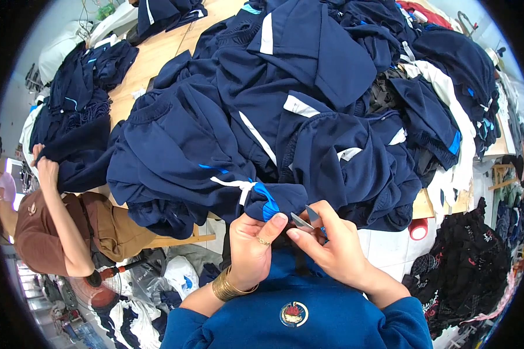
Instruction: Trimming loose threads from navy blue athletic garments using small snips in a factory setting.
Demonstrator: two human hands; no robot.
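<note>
My left hand [251,241] pinches the end of a navy garment [285,198], its thumb pressed on a bright blue stripe [265,200]. A white strip [236,184] hangs loose beside that stripe. Closed in my right hand [335,244] is a pair of thread snips [304,220], blades apart and pointing up and left toward the garment's end. Whether the blades touch the cloth I cannot tell. The garment's body spreads away from me onto a large heap of navy clothing [215,116].
The heap lies on a wooden table [183,36]. At the left a co-worker in a brown shirt [52,232] handles navy cloth, near a standing fan [99,288]. Black clothing [463,262] is piled on the floor at right, near a red roll [418,229].
</note>
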